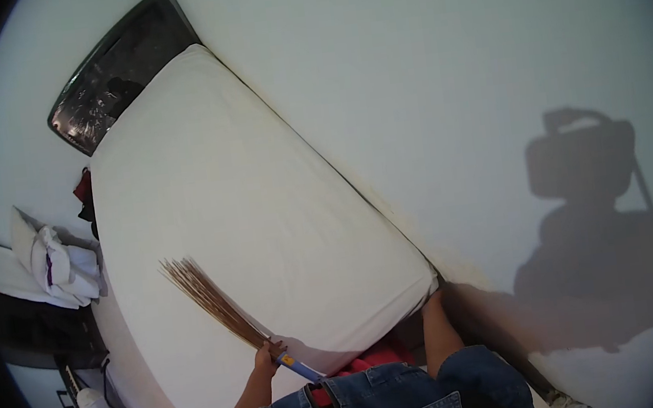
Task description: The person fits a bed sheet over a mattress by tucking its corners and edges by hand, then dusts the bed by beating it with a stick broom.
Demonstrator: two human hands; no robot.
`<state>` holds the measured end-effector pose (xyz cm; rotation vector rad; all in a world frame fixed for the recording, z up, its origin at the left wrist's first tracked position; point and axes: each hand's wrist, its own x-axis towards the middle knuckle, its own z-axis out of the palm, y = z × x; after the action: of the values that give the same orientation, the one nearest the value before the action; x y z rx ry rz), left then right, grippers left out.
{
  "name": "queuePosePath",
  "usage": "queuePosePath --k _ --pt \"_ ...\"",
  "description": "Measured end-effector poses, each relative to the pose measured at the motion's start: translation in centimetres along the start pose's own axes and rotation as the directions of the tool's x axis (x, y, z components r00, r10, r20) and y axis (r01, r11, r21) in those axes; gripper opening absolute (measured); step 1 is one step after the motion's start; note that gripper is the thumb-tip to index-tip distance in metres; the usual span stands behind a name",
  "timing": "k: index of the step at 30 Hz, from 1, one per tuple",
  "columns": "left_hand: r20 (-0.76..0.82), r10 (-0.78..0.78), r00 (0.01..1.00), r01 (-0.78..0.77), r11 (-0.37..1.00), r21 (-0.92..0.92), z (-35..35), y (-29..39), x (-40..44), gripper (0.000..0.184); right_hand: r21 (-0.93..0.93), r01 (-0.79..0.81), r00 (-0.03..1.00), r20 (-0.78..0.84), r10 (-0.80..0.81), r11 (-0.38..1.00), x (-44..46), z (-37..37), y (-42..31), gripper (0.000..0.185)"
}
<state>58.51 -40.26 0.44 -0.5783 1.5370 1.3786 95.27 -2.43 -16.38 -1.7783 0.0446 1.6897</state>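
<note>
A stick broom (pixel 221 306) with thin brown bristles is gripped near its blue handle by my left hand (pixel 268 356). Its bristles fan out over the white sheet on the bed (pixel 261 195), pointing up and to the left. My right forearm (pixel 438 328) reaches to the near right corner of the mattress, by the wall. The fingers of my right hand are hidden there, behind or under the sheet's corner. Red cloth (pixel 380 357) shows below the near edge of the bed.
A dark headboard (pixel 129 61) stands at the far end. Along the right runs a pale wall (pixel 443 94) with a shadow on it. At the left, white folded cloths (pixel 60 270) lie on a dark piece of furniture (pixel 44 337).
</note>
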Motion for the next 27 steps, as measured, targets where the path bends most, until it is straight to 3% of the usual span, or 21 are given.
queuePosePath --k 6,9,12,14,17,19,20,22,23,24,26,27 --pt "0.009 0.006 1.000 -0.007 0.999 0.033 -0.4 -0.1 0.3 0.042 -0.067 -0.135 0.988 0.067 0.140 0.989 -1.8 -3.9 5.0 0.035" --pt "0.010 -0.001 1.000 0.001 0.998 0.059 0.1 0.3 -0.1 0.042 -0.107 -0.132 0.990 0.023 0.136 0.985 -1.6 -5.6 5.4 0.034" --pt "0.003 -0.006 1.000 0.006 0.998 0.064 -0.2 -0.1 -0.1 0.042 -0.192 -0.044 0.992 -0.124 0.021 0.980 -2.4 -5.7 3.6 0.034" --pt "0.014 0.007 1.000 -0.008 0.998 0.060 -0.4 0.1 0.2 0.042 -0.357 0.028 0.959 -0.255 -0.126 0.934 -3.3 -5.4 2.4 0.034" --pt "0.051 0.013 0.999 -0.015 1.000 0.024 -0.6 -0.4 0.2 0.042 -0.736 0.128 0.789 -0.330 -0.518 0.664 -6.1 -5.0 1.5 0.033" --pt "0.065 0.032 0.997 -0.035 0.999 0.042 -0.4 -0.4 -0.2 0.042 -0.853 0.386 0.586 -0.068 -0.807 0.352 -9.6 -4.1 0.9 0.033" --pt "0.064 0.041 0.997 -0.043 0.998 0.036 -0.2 -0.3 -0.3 0.042 -0.827 0.533 0.454 0.101 -0.885 0.179 -11.4 -3.4 0.2 0.033" --pt "0.038 0.027 0.999 -0.029 0.999 0.041 0.0 -0.3 -0.8 0.041 -0.691 0.718 0.234 0.354 -0.906 -0.085 -17.4 0.2 -2.3 0.034" --pt "0.036 0.031 0.999 -0.032 0.999 0.034 -0.1 -0.4 -0.6 0.041 -0.480 0.809 -0.030 0.542 -0.840 -0.339 -18.6 1.4 -3.2 0.035" --pt "0.034 0.032 0.999 -0.033 0.999 0.030 -0.1 -0.5 -0.2 0.041 -0.473 0.811 -0.036 0.548 -0.836 -0.345 -18.6 2.5 -4.0 0.035" --pt "0.034 0.043 0.999 -0.043 0.999 0.018 -0.1 -0.7 -0.1 0.041 -0.402 0.876 0.066 0.647 -0.760 -0.266 -17.7 4.3 -5.3 0.039" --pt "0.035 0.041 0.999 -0.042 0.999 0.023 -0.1 -0.7 -0.2 0.041 -0.391 0.880 0.057 0.649 -0.758 -0.269 -16.7 4.2 -5.4 0.039"
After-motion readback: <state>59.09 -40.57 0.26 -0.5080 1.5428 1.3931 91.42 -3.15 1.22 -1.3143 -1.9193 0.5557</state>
